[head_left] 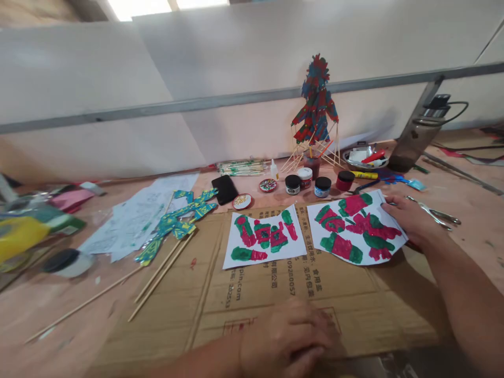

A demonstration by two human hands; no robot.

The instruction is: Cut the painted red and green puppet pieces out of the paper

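My right hand (411, 223) grips the right edge of a white sheet of paper (316, 243) painted with green and magenta shapes. A small dark red thing peeks out under that hand, too hidden to name. To the left, a second painted paper (265, 256) in the same colours lies on the cardboard sheet (189, 283). Low in the view, my left hand (293, 333) is over the cardboard, apart from both papers. It is a little blurred, with its fingers curled in and nothing seen in them.
Paint jars (323, 187) stand behind the papers, near a red-and-blue stick puppet (316, 105). Pliers (435, 212) and a tilted bottle (417, 136) are at right. At left lie wooden sticks (161, 275), a blue-yellow painted cutout (177, 220), printed sheets (118, 226) and a phone (224, 189).
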